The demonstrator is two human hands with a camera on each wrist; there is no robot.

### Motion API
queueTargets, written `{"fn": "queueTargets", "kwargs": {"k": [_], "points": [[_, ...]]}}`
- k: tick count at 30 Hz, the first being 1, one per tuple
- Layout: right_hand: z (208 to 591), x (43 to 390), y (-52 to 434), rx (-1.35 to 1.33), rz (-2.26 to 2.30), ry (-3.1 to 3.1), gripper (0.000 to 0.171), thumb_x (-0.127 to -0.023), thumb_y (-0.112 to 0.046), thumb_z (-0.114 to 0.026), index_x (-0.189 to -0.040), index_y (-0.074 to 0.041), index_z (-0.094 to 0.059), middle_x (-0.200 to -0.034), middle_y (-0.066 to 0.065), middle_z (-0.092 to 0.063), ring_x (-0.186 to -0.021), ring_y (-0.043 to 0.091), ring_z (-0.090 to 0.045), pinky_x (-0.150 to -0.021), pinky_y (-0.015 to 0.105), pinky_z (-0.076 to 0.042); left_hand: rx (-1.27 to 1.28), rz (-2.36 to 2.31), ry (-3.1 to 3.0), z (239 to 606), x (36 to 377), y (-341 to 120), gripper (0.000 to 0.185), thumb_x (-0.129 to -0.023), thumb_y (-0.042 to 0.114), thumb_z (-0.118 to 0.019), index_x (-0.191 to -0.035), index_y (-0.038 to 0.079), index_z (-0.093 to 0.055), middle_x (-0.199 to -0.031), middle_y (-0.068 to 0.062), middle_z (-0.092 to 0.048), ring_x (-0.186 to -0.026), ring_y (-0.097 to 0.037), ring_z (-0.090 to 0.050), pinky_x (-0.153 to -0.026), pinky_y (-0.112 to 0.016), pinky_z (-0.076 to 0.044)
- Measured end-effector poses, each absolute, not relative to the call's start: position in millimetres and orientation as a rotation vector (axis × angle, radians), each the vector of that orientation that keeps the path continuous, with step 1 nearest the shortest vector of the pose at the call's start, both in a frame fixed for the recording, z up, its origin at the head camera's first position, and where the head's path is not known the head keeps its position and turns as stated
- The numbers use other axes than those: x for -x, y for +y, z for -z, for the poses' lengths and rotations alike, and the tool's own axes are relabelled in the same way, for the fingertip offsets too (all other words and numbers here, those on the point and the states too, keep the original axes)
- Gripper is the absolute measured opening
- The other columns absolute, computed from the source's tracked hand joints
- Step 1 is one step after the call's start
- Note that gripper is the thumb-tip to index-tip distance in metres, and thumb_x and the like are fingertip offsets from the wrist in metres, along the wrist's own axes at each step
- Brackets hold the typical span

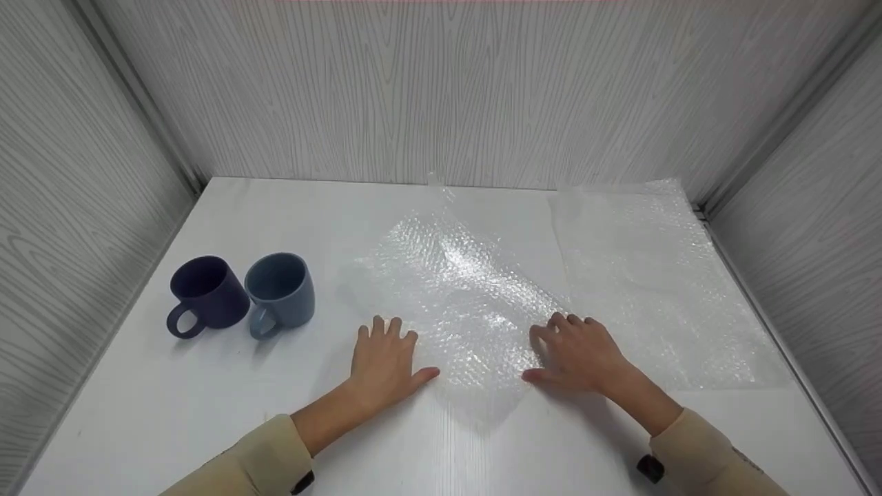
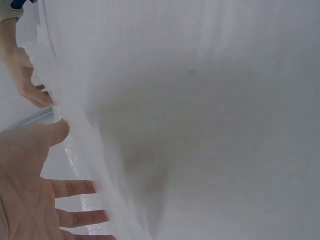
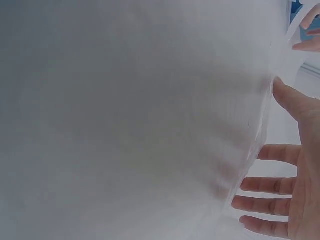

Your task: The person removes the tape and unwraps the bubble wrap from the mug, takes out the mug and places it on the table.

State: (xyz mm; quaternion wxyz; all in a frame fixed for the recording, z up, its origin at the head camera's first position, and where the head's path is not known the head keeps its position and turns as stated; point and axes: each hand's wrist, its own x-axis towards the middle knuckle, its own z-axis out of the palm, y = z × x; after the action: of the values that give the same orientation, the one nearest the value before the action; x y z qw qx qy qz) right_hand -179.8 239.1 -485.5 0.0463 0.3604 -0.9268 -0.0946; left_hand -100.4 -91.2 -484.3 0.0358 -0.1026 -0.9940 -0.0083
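we see the clear bubble-wrap sheet (image 1: 468, 289) flat on the white table (image 1: 207, 413), directly ahead between our hands, corner pointing toward us. left hand (image 1: 386, 358) and right hand (image 1: 575, 351) lie splayed flat, holding nothing. the dark navy mug (image 1: 207, 293) and grey-blue mug (image 1: 282, 289) stand empty at left.

My left hand (image 1: 386, 358): palm down, fingers straight toward 12 o'clock, thumb out at 3 o'clock. My right hand (image 1: 577, 351): flat, fingers toward 11 o'clock. Forearms sleeved.
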Motion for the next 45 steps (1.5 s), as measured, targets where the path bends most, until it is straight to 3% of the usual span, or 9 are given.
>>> {"fn": "queueTargets", "kwargs": {"k": [6,25,30,36,41,45], "points": [[485,177,240,-1.11,0.334,-2.843,0.063,-0.086,-0.076,-0.066,-0.116,-0.02,-0.066,-0.109,0.011,-0.071,-0.092,0.031,-0.071,-0.071,0.044,-0.059,0.288,0.005,-3.075,490,106,-96,0.071,-0.089,0.07,-0.069,-0.118,0.005,-0.073,-0.122,-0.022,-0.069,-0.12,-0.044,-0.064,-0.09,-0.053,-0.056],[482,172,244,-1.196,0.285,-2.795,0.056,-0.089,-0.064,-0.073,-0.122,-0.019,-0.068,-0.097,0.009,-0.066,-0.086,0.027,-0.064,-0.07,0.042,-0.058,0.201,0.094,-3.136,492,133,-104,0.068,-0.093,0.059,-0.069,-0.131,0.003,-0.068,-0.131,-0.023,-0.067,-0.122,-0.041,-0.062,-0.097,-0.056,-0.055],[481,170,245,-1.266,0.244,-2.721,0.044,-0.091,-0.055,-0.076,-0.115,-0.019,-0.069,-0.089,0.006,-0.063,-0.074,0.023,-0.058,-0.06,0.036,-0.051,0.196,0.095,-3.105,497,139,-107,0.064,-0.095,0.054,-0.068,-0.134,0.003,-0.068,-0.132,-0.022,-0.068,-0.121,-0.04,-0.063,-0.097,-0.055,-0.056],[481,168,246,-1.34,0.194,-2.67,0.029,-0.09,-0.032,-0.081,-0.114,-0.02,-0.069,-0.084,0.004,-0.059,-0.069,0.02,-0.054,-0.056,0.032,-0.044,0.213,0.053,-3.074,498,143,-109,0.056,-0.099,0.05,-0.066,-0.135,0.006,-0.067,-0.128,-0.02,-0.069,-0.121,-0.04,-0.063,-0.096,-0.053,-0.057],[482,168,246,-1.354,0.169,-2.687,0.035,-0.087,-0.034,-0.084,-0.117,-0.021,-0.071,-0.092,0.006,-0.065,-0.076,0.022,-0.059,-0.06,0.034,-0.05,0.21,0.069,-3.075,499,147,-109,0.054,-0.1,0.048,-0.065,-0.136,0.007,-0.067,-0.127,-0.021,-0.068,-0.122,-0.04,-0.063,-0.098,-0.053,-0.056],[483,167,245,-1.365,0.139,-2.702,0.035,-0.088,-0.036,-0.083,-0.118,-0.02,-0.072,-0.113,0.011,-0.069,-0.096,0.029,-0.067,-0.072,0.041,-0.06,0.21,0.088,-3.077,500,150,-110,0.053,-0.101,0.046,-0.065,-0.135,0.006,-0.067,-0.126,-0.021,-0.068,-0.12,-0.039,-0.062,-0.096,-0.053,-0.056]]}}
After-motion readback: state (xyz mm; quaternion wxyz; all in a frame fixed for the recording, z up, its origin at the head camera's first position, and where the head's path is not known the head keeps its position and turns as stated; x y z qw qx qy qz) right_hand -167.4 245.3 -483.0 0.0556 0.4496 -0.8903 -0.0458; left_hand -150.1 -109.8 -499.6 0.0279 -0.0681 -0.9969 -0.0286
